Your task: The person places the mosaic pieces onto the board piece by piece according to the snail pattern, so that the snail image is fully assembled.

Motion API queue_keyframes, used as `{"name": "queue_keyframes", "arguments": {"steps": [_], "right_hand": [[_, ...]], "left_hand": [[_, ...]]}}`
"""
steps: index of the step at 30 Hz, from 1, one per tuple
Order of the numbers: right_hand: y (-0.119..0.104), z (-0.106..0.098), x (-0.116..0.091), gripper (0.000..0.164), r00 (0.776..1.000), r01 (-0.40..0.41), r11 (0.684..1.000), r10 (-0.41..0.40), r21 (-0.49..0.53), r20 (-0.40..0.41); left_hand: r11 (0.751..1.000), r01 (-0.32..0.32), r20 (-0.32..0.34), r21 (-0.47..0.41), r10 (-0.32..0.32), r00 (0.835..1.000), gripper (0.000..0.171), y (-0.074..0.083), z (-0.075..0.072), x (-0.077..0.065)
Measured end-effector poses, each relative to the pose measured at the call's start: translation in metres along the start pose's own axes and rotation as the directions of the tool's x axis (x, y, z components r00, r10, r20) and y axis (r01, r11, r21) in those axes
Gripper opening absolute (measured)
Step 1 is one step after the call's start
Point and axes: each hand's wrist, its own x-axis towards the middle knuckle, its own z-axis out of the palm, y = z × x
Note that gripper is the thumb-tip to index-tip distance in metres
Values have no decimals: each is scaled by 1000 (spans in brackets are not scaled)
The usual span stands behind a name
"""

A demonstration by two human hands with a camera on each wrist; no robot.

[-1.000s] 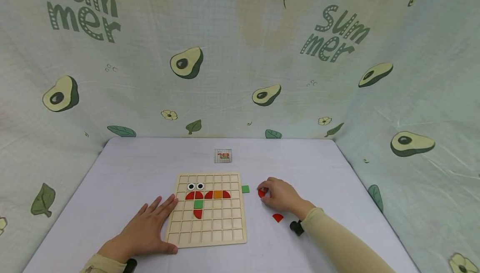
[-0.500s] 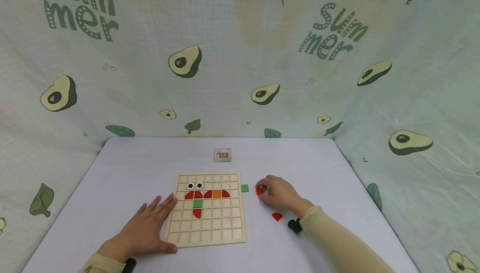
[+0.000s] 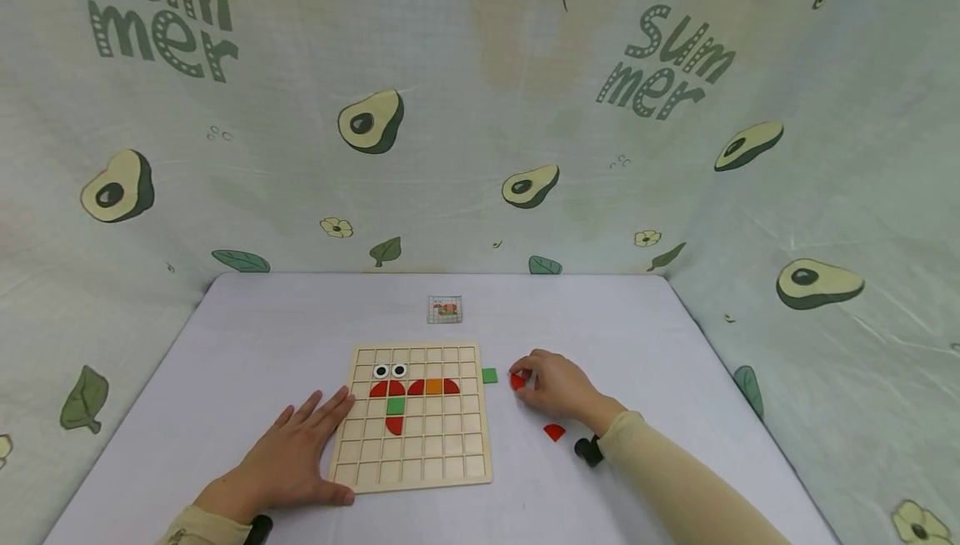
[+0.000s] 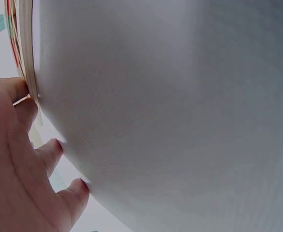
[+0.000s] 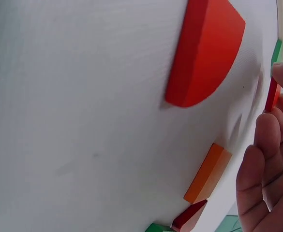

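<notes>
My left hand (image 3: pixel 296 453) lies with spread, straight fingers along the left side of a wooden grid board (image 3: pixel 435 449); its fingertips touch the edge and the thumb is by the near-left corner. Right of the board, my right hand (image 3: pixel 558 387) pinches a red quarter-circle piece (image 5: pixel 273 94) between thumb and fingers. On the board sit two eye discs (image 3: pixel 390 371), several red curved pieces (image 3: pixel 387 389), an orange square (image 3: pixel 434 387) and a green square (image 3: pixel 395 406). Another red quarter-circle piece (image 3: pixel 554 432) lies on the table below the right hand.
A loose green square (image 3: pixel 490 375) lies against the board's right edge. Behind the board is a small picture card (image 3: pixel 445 309). The right wrist view shows an orange block (image 5: pixel 206 174), a dark red piece (image 5: pixel 189 217) and a green piece (image 5: pixel 158 227), which the hand hides from the head view.
My right hand has shifted very slightly left with the red quarter-circle piece still pinched. My left hand stays in place at the board. The head view has tilted a little.
</notes>
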Motion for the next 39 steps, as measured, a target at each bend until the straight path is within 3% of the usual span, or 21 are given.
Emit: {"name": "queue_keyframes", "arguments": {"steps": [13,30,39], "right_hand": [[-20,2,15,27,996,83,996,-83,36,13],[-101,27,46,26,965,236,970,-240,55,102],[-119,42,56,29,944,312,950,-313,27,105]], "left_hand": [[1000,-3,-9,-7,3,1000,131,-1,1,-1],[1000,17,8,2,-17,1000,133,-2,2,0],[1000,21,22,-20,-21,1000,131,0,-1,0]]}}
